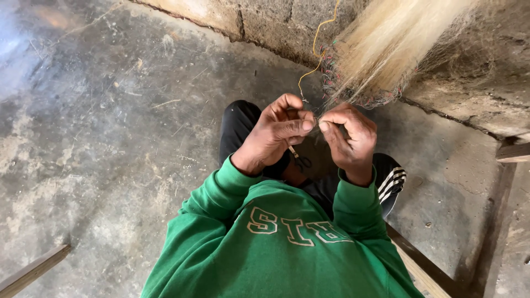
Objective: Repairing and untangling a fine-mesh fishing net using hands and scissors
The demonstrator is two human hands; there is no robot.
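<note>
A thin strand is pinched between both closed hands, left hand (276,135) and right hand (350,138), held taut right below the pale fibre bundle (386,44), small scissors (300,160) tucked underneath.

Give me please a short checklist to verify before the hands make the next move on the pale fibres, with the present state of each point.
1. Both hands meet on the strand: left hand and right hand pinch fingertip to fingertip. Ok.
2. Fibre bundle hangs directly above the hands. Ok.
3. Pinched strand itself is visible: too thin to make out. Cannot tell.
4. Yellow thread hangs free of the fingers: its lower end runs behind the left hand. Cannot tell.
5. Small scissors are within reach: they hang just under the left hand. Ok.
6. Red and green binding on the bundle edge is intact: looks frayed. Cannot tell.
</note>
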